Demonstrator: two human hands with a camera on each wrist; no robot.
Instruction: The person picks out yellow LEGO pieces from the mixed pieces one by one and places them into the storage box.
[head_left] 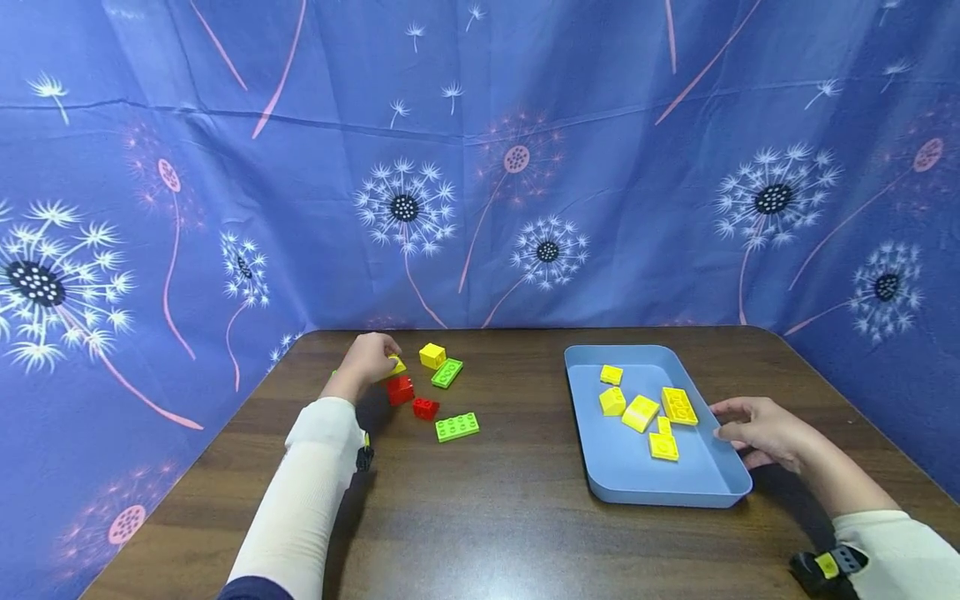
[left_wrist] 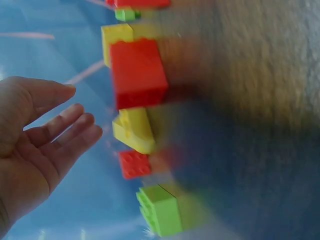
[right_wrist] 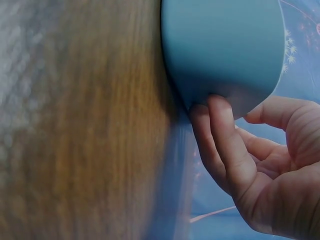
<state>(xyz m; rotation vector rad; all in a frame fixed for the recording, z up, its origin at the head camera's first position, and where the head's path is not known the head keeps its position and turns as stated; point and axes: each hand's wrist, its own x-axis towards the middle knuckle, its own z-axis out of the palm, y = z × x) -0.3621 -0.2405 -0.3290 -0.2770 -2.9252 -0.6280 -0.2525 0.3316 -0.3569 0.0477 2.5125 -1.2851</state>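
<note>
My left hand point(head_left: 367, 357) reaches over the bricks on the table's left side, beside a yellow brick point(head_left: 397, 365) that it partly hides. In the left wrist view the thumb and fingers of that hand point(left_wrist: 47, 130) stand apart with nothing between them, near a red block point(left_wrist: 139, 75) and a yellow piece point(left_wrist: 136, 131). At the blue tray point(head_left: 630, 483), my right hand point(head_left: 768, 433) grips the right side. The right wrist view shows its fingers point(right_wrist: 222, 117) against the outer wall of the tray point(right_wrist: 220, 45) and the thumb by the rim.
Several yellow bricks point(head_left: 640, 413) lie in the tray. Around my left hand are red bricks point(head_left: 400, 390) point(head_left: 425, 408), green plates point(head_left: 447, 372) point(head_left: 457, 427) and a yellow block point(head_left: 432, 356). A patterned blue cloth point(head_left: 480, 167) hangs behind the wooden table point(head_left: 495, 525).
</note>
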